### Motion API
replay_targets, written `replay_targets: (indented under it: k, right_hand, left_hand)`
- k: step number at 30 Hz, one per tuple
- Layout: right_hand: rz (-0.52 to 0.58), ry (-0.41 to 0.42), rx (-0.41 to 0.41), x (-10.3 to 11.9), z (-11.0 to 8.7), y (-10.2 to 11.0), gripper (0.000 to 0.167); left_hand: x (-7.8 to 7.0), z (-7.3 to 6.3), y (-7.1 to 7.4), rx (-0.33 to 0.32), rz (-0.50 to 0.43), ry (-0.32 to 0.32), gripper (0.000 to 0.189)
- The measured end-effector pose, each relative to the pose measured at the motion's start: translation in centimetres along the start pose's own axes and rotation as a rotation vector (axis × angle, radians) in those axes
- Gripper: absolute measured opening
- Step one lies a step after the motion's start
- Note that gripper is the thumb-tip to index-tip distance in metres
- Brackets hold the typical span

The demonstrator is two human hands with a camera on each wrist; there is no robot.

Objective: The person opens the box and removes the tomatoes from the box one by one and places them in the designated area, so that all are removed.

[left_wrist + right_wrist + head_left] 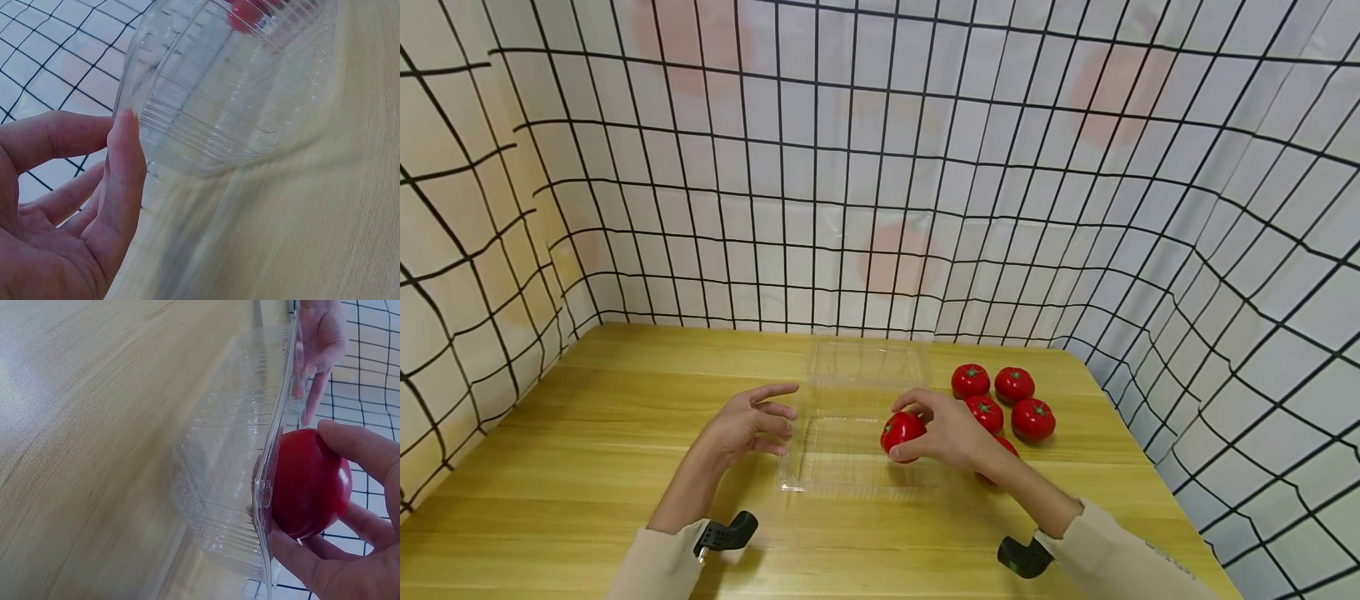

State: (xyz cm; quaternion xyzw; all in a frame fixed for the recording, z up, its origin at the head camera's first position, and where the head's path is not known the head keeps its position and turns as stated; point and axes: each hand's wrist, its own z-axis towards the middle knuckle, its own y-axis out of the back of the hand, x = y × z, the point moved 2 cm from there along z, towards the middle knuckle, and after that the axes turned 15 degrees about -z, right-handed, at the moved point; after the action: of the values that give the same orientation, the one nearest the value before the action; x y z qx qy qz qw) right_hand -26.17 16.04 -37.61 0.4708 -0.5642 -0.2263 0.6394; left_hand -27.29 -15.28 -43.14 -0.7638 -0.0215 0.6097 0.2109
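Observation:
My right hand point(951, 433) holds a red tomato point(901, 433) with a green calyx over the right half of a clear plastic clamshell box point(842, 490). In the right wrist view, thumb and fingers curve round the tomato point(312, 481) right at the box's rim point(269, 469). The box lies with its lid point(868, 360) folded back. At its left edge is my left hand point(752, 425), fingers loosely bent and spread, holding nothing. In the left wrist view, the left fingertips point(127, 125) overlap the box's rim.
Several more red tomatoes point(1032, 419) sit to the right of the box, one partly hidden behind my right forearm. A black wire grid point(850, 200) with white sheeting behind it encloses the wooden table point(625, 400) at the back and sides.

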Motion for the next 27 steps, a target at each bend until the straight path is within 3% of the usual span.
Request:
replay_targets:
  k: [14, 27]
  right_hand:
    - [-0.033, 0.011, 0.042, 0.3, -0.12, 0.17, 0.055]
    - [0.007, 0.026, 0.067, 0.01, -0.13, 0.15, 0.055]
  left_hand:
    - [-0.09, -0.03, -0.1, 0.007, -0.011, 0.001, 0.076]
    - [-0.11, -0.08, -0.2, 0.003, -0.018, 0.007, 0.075]
